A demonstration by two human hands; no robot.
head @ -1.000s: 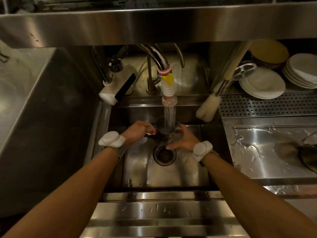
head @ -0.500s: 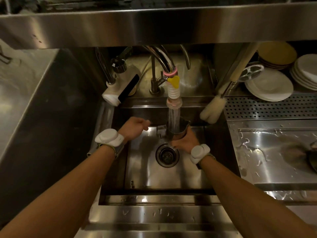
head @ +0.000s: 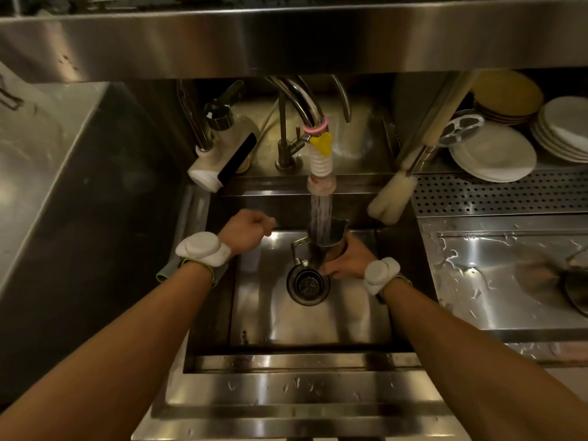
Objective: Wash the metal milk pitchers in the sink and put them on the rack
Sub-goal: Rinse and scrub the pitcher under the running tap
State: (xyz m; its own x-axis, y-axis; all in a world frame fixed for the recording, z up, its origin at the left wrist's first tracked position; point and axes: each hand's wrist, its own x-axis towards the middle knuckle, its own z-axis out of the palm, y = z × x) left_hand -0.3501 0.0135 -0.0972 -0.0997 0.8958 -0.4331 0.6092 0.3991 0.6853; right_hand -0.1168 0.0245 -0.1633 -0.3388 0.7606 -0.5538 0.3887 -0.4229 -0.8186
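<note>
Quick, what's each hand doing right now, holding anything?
Left hand: closed, fingers curled, holding nothing.
Right hand: closed around the metal milk pitcher.

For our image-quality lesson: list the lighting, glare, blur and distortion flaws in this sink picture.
Head view: dim, warm light overall; glare on the sink floor and wet drainboard; the wide-angle lens bows the steel shelf edge; running water streaks across the milk pitcher; the far right edge is blurred.
</note>
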